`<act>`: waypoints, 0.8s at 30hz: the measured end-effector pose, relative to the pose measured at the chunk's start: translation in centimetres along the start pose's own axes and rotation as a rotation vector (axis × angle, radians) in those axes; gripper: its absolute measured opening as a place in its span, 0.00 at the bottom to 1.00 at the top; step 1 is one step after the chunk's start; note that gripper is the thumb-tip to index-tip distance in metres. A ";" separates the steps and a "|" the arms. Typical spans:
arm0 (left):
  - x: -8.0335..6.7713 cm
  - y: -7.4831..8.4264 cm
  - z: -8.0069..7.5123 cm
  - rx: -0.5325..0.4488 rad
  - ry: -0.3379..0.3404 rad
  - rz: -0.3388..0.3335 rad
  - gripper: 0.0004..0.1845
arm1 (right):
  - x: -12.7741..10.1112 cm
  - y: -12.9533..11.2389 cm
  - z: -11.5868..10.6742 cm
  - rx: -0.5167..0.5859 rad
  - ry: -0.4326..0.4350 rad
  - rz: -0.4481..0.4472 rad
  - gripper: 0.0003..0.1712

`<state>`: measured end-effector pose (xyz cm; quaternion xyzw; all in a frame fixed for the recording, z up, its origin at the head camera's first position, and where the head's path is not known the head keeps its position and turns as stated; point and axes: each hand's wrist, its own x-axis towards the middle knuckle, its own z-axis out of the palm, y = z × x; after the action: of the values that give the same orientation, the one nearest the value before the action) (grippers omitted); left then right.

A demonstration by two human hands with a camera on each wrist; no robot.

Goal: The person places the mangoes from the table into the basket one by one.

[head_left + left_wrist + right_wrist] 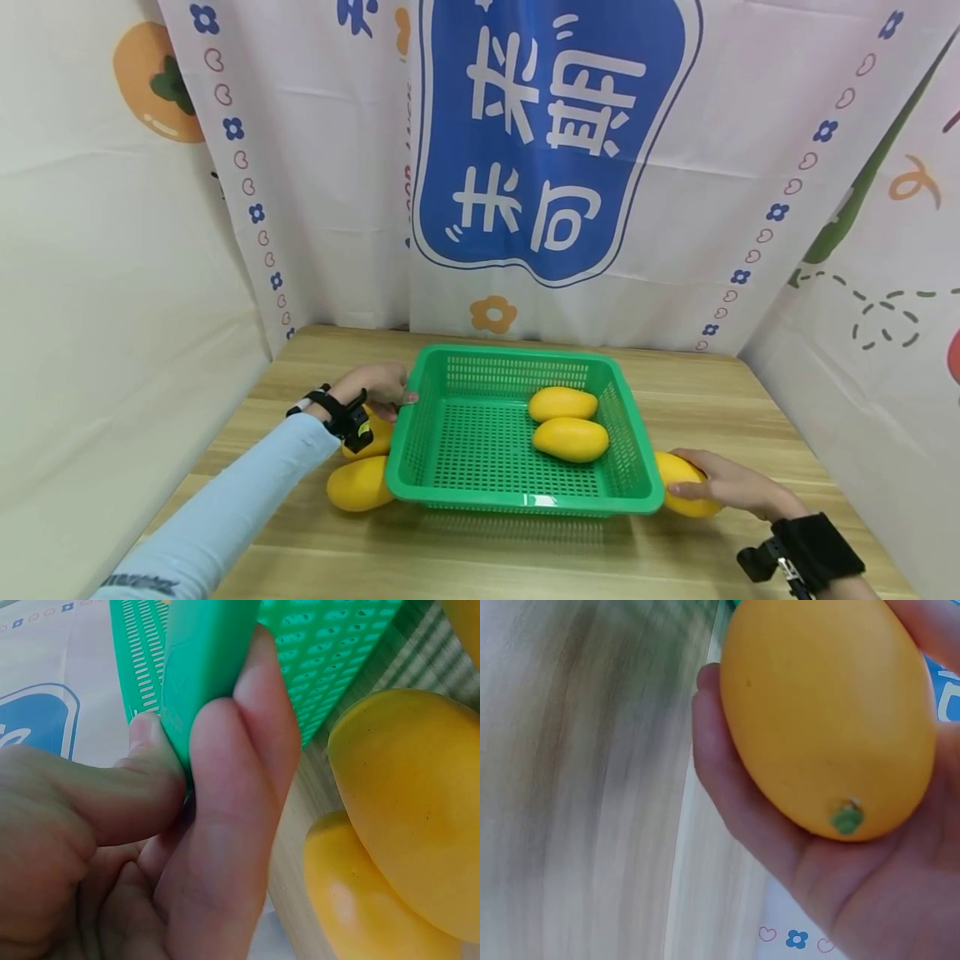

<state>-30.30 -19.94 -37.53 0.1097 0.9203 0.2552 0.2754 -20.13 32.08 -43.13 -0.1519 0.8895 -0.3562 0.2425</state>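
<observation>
A green perforated plastic basket (480,497) stands mid-table with two yellow mangoes, the rear mango (562,404) and the front mango (572,440), on the right of its floor. My left hand (378,387) pinches the basket's left rim between thumb and fingers; the left wrist view shows the rim (206,656) in that grip. Just right of the basket, my right hand (723,482) holds another mango (829,712), its fingers curled round the sides and the green stem end toward the palm.
Outside the basket's left side lie two more mangoes, one (360,485) nearer the front and one (375,437) partly hidden under the left wrist. The wooden table (525,567) is bounded by a printed cloth (337,208) at the back and pale sheets on both sides.
</observation>
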 end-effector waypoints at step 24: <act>-0.1 0.0 -0.1 0.002 0.001 0.002 0.16 | -0.8 -0.2 -0.8 0.010 0.143 0.089 0.40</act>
<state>-30.28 -20.02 -37.44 0.1110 0.9205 0.2546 0.2747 -19.86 32.74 -42.26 -0.0853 0.9086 -0.3596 0.1947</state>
